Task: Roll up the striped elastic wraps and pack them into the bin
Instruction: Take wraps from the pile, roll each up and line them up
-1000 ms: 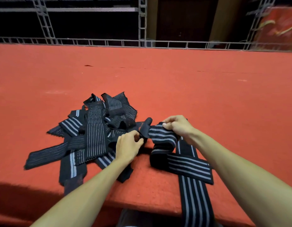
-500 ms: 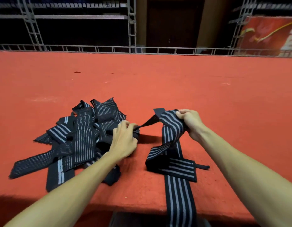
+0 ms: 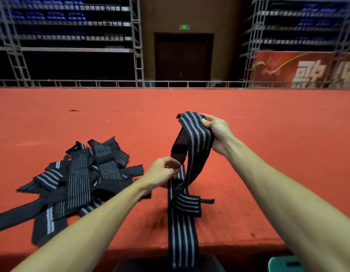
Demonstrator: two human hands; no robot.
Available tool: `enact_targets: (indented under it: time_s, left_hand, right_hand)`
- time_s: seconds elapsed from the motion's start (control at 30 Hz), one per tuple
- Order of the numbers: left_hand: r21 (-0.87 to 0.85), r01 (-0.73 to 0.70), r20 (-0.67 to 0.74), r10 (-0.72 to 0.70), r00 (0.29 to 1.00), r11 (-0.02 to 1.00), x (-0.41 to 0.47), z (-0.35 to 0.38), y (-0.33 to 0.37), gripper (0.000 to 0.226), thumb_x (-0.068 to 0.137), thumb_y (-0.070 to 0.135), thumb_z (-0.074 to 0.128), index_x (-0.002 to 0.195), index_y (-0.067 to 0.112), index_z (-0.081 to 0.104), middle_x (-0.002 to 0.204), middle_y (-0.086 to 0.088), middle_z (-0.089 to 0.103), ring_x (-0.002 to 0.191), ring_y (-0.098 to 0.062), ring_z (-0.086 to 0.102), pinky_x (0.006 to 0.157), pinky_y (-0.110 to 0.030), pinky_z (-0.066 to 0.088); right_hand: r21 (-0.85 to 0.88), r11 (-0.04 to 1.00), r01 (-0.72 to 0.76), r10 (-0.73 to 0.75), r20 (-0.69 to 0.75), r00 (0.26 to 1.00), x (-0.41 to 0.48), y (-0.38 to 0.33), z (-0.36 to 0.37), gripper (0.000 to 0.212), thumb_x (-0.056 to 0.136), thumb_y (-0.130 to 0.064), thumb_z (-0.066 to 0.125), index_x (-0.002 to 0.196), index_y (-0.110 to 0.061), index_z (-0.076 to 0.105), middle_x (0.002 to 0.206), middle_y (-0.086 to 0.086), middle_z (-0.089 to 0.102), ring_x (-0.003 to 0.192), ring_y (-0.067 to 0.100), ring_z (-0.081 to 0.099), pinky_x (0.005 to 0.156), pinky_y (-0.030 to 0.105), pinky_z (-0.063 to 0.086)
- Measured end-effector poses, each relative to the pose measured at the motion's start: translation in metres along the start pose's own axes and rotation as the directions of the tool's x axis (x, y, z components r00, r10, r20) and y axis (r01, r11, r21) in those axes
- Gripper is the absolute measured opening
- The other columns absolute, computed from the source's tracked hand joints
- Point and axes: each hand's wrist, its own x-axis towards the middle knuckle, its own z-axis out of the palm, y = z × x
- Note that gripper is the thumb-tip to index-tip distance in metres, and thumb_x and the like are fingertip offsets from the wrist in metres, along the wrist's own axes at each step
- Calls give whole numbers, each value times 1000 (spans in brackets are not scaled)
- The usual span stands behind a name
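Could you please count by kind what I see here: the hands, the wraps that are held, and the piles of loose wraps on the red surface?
Hands: 2 (left hand, right hand)
Wraps held: 1 (striped wrap, held by both hands)
Piles: 1 (pile of wraps, too tangled to count singly)
Total: 4

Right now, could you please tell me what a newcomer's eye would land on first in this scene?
First, the long striped wrap lifted at centre: the right hand grips its top end, the left hand pinches it lower down, and its tail hangs over the near edge of the red carpeted surface. Next, the tangled pile of wraps lying to the left on that surface.
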Motion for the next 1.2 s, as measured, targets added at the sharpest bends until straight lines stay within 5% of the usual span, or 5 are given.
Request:
enact_targets:
  time_s: [0.1,0.23,0.6,0.97,1.2]
  left_hand:
    - [242,-85,-291,156,944,967,8,-2,7,45,86,8,62,129,12,47,127,-7,45,113,-16,48,97,-25,38]
    - [113,-23,-150,39,988,993,29,-9,6,78,86,30,68,149,17,24,147,-3,33,135,-18,32,111,-36,27]
    - [156,-31,-305,78,949,987,53,-13,-18,9,91,9,59,96,9,67,81,-5,66,57,-10,63,58,-26,55]
    - [-323,156,-811,-358,463,933,40,-152,-62,28,96,4,45,120,3,59,135,-17,48,81,-25,60,79,-35,54]
    - [174,228,-409,-140,902,958,15,-106,-52,77,81,-5,43,151,18,22,153,-3,28,131,-23,41,101,-36,42]
  right_hand:
    - [-73,997,-40,45,58,997,-11,3,-9,30,95,4,40,104,-8,66,96,10,68,77,19,64,68,28,56]
    - [-102,991,-84,100,158,982,-14,9,-21,33,94,3,40,108,-8,67,101,10,70,81,20,66,67,27,57]
    - [132,989,-65,62,26,998,11,22,-30,31,90,6,38,99,-5,66,89,11,68,64,15,68,58,22,55]
    - [95,993,-68,84,-178,980,21,53,-6,35,91,8,41,112,-5,65,98,9,69,77,20,65,68,29,54]
    - [15,998,-53,55,-162,985,31,68,16,32,92,0,56,123,-5,61,110,10,69,88,18,66,80,30,55]
